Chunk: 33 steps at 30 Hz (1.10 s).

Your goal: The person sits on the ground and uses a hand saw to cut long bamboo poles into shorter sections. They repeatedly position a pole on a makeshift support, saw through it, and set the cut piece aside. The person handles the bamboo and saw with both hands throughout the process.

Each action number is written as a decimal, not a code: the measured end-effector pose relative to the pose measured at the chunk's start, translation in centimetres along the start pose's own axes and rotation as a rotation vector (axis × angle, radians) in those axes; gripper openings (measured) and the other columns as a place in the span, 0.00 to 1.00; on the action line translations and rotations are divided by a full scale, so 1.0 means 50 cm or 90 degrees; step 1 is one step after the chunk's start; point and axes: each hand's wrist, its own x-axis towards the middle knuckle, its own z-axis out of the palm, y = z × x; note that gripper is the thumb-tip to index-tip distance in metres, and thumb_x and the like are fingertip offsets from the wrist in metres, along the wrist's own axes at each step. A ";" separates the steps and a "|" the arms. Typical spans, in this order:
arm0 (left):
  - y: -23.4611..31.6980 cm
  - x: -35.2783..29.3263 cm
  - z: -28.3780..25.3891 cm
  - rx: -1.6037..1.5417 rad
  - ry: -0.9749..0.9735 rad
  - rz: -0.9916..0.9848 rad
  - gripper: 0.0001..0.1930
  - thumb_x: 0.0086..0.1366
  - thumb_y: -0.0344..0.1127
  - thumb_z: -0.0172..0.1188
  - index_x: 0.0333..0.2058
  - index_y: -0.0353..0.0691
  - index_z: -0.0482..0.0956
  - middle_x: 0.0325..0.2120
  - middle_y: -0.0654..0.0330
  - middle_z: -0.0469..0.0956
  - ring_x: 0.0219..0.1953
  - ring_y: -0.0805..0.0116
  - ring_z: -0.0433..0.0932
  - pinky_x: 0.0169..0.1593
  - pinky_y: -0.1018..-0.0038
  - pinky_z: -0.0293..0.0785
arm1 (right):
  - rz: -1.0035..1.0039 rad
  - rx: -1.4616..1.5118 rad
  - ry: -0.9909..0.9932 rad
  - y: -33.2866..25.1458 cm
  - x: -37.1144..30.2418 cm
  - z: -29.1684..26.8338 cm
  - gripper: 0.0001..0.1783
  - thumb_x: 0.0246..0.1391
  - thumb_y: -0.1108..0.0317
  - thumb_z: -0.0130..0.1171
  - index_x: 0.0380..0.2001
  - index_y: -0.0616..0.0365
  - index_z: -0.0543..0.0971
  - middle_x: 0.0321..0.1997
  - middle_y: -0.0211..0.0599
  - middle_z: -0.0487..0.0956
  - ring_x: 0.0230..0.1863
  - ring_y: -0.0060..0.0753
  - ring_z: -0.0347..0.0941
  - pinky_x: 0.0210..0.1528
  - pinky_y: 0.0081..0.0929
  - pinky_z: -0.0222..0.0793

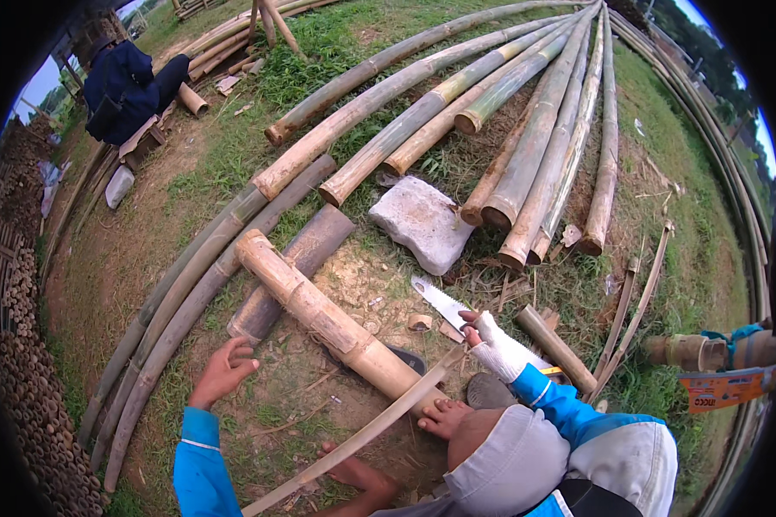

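Note:
My bare left hand [224,372] is open, fingers apart, near the lower end of a short dark bamboo log [254,314]. Across that log lies a pale bamboo pole section [336,320], with my bare foot [446,419] on its near end. My right hand [497,346], in a white glove with bare fingertips, has its fingers apart above a hand saw [440,302] on the ground. A long flat bamboo strip [379,424] slants over the pole section, its upper end just below the right fingers. I see no clear grip on it.
A pale stone block [422,222] lies ahead, near the cut ends of several long bamboo poles [388,142]. More poles [181,297] curve along the left. A short bamboo piece [558,350] lies at right. A person [125,90] sits far left.

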 end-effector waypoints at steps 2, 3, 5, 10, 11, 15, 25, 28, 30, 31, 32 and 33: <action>0.001 -0.035 0.041 0.131 -0.063 0.014 0.40 0.71 0.47 0.70 0.74 0.37 0.64 0.66 0.41 0.75 0.64 0.46 0.79 0.65 0.52 0.77 | -0.037 -0.190 0.116 -0.042 0.022 -0.073 0.23 0.66 0.69 0.61 0.63 0.56 0.77 0.51 0.51 0.79 0.51 0.53 0.77 0.55 0.46 0.76; 0.021 -0.046 0.063 0.201 -0.095 0.040 0.39 0.70 0.47 0.70 0.73 0.37 0.65 0.66 0.40 0.75 0.64 0.45 0.79 0.66 0.53 0.77 | -0.085 -0.246 0.184 -0.053 0.037 -0.113 0.24 0.64 0.69 0.63 0.63 0.55 0.77 0.52 0.52 0.78 0.54 0.57 0.76 0.57 0.49 0.75; 0.070 -0.065 0.103 0.311 -0.142 0.083 0.38 0.69 0.46 0.70 0.72 0.37 0.68 0.66 0.40 0.75 0.65 0.44 0.79 0.67 0.55 0.76 | -0.080 -0.291 0.299 -0.063 0.093 -0.191 0.26 0.62 0.69 0.64 0.64 0.55 0.76 0.54 0.53 0.78 0.57 0.62 0.74 0.61 0.52 0.73; 0.183 -0.078 0.190 0.447 -0.174 0.167 0.35 0.68 0.46 0.69 0.69 0.38 0.72 0.65 0.41 0.76 0.66 0.41 0.76 0.69 0.55 0.73 | 0.011 -0.362 0.523 0.102 0.302 -0.367 0.36 0.64 0.52 0.65 0.68 0.61 0.72 0.60 0.61 0.76 0.61 0.66 0.73 0.64 0.55 0.70; 0.197 -0.078 0.204 0.459 -0.171 0.178 0.35 0.68 0.46 0.69 0.69 0.38 0.72 0.65 0.41 0.76 0.66 0.41 0.76 0.69 0.55 0.73 | 0.093 -0.338 0.544 0.122 0.343 -0.380 0.39 0.65 0.46 0.64 0.69 0.62 0.71 0.61 0.63 0.75 0.62 0.68 0.72 0.65 0.55 0.69; 0.240 -0.067 0.267 0.478 -0.188 0.240 0.33 0.69 0.46 0.68 0.68 0.38 0.73 0.65 0.42 0.77 0.66 0.42 0.76 0.69 0.55 0.72 | 0.272 -0.319 0.489 0.090 0.438 -0.291 0.44 0.67 0.41 0.57 0.76 0.59 0.66 0.72 0.66 0.68 0.74 0.70 0.62 0.77 0.60 0.56; 0.410 0.060 0.464 0.460 -0.269 0.404 0.29 0.70 0.42 0.68 0.65 0.35 0.75 0.60 0.40 0.80 0.62 0.40 0.79 0.65 0.53 0.75 | 0.355 -0.230 0.407 0.052 0.439 -0.318 0.47 0.66 0.45 0.53 0.80 0.61 0.58 0.77 0.66 0.61 0.82 0.72 0.50 0.82 0.63 0.42; 0.458 0.124 0.509 0.422 -0.185 0.468 0.29 0.69 0.41 0.69 0.64 0.34 0.77 0.59 0.40 0.81 0.62 0.41 0.80 0.65 0.54 0.75 | 0.360 -0.199 0.422 0.028 0.465 -0.301 0.49 0.62 0.46 0.56 0.79 0.63 0.59 0.76 0.67 0.62 0.83 0.72 0.47 0.84 0.63 0.36; 0.494 0.171 0.558 0.362 -0.123 0.519 0.28 0.69 0.39 0.69 0.64 0.33 0.77 0.59 0.41 0.81 0.62 0.42 0.80 0.65 0.55 0.76 | 0.346 -0.227 0.468 0.046 0.465 -0.308 0.48 0.61 0.47 0.57 0.78 0.63 0.61 0.75 0.67 0.63 0.81 0.71 0.50 0.82 0.63 0.40; 0.522 0.180 0.588 0.313 -0.103 0.533 0.28 0.70 0.38 0.69 0.65 0.34 0.76 0.60 0.42 0.81 0.62 0.45 0.81 0.65 0.56 0.76 | 0.341 -0.245 0.489 0.061 0.461 -0.310 0.48 0.61 0.47 0.57 0.77 0.63 0.61 0.74 0.67 0.64 0.79 0.72 0.52 0.81 0.63 0.43; 0.547 0.181 0.616 0.265 -0.080 0.541 0.28 0.70 0.37 0.68 0.66 0.34 0.76 0.60 0.43 0.81 0.62 0.47 0.82 0.65 0.56 0.77 | 0.335 -0.261 0.505 0.078 0.453 -0.305 0.47 0.60 0.48 0.58 0.77 0.63 0.62 0.73 0.67 0.64 0.78 0.72 0.55 0.80 0.64 0.45; 0.568 0.192 0.649 0.187 -0.094 0.505 0.28 0.71 0.37 0.68 0.66 0.34 0.75 0.61 0.44 0.81 0.62 0.50 0.81 0.66 0.57 0.77 | 0.337 -0.301 0.532 0.094 0.456 -0.311 0.46 0.60 0.48 0.58 0.76 0.62 0.64 0.71 0.66 0.66 0.77 0.70 0.56 0.79 0.63 0.48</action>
